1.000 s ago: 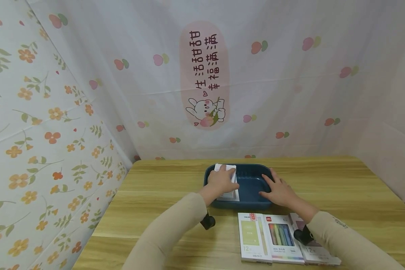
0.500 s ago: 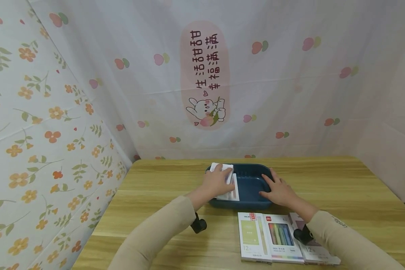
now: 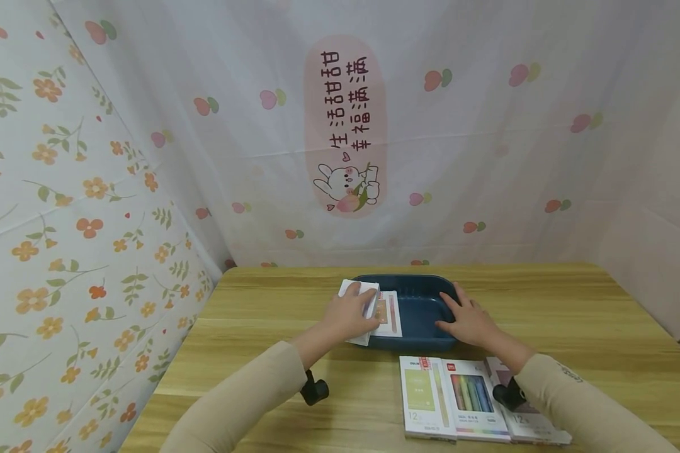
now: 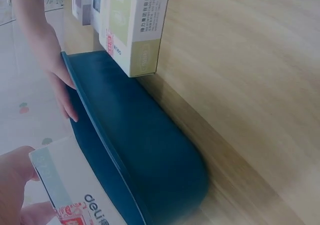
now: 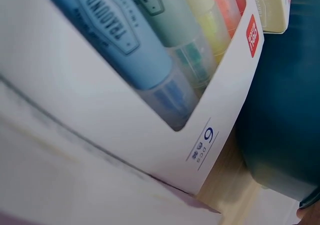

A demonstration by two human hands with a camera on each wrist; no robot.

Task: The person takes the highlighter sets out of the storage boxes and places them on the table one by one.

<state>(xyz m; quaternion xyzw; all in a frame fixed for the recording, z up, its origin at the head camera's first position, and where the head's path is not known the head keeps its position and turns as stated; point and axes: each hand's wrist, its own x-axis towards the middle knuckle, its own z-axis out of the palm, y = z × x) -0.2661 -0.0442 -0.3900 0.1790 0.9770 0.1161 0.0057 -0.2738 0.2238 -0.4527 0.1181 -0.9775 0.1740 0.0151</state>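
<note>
My left hand (image 3: 347,314) grips a white deli box (image 4: 75,180) by its sides, tilted at the left end of a dark blue plastic basin (image 3: 410,343). In the left wrist view the box's end shows a pale blue panel and a red sticker. Another white box (image 3: 392,314) with an orange label lies inside the basin, partly hidden behind the held one. My right hand (image 3: 469,322) rests on the basin's right rim, fingers fairly straight and spread, their tips over the inside.
Before the basin, side by side on the wooden table (image 3: 260,352), lie a green-labelled box (image 3: 422,396), a windowed box of highlighters (image 3: 476,396) and a purple-labelled box (image 3: 535,428), partly under the right forearm. A printed curtain (image 3: 464,157) hangs behind the table.
My left hand has moved left with the white box, from over the basin's left part to its left edge, uncovering more of the orange-labelled box. The right hand stays put.
</note>
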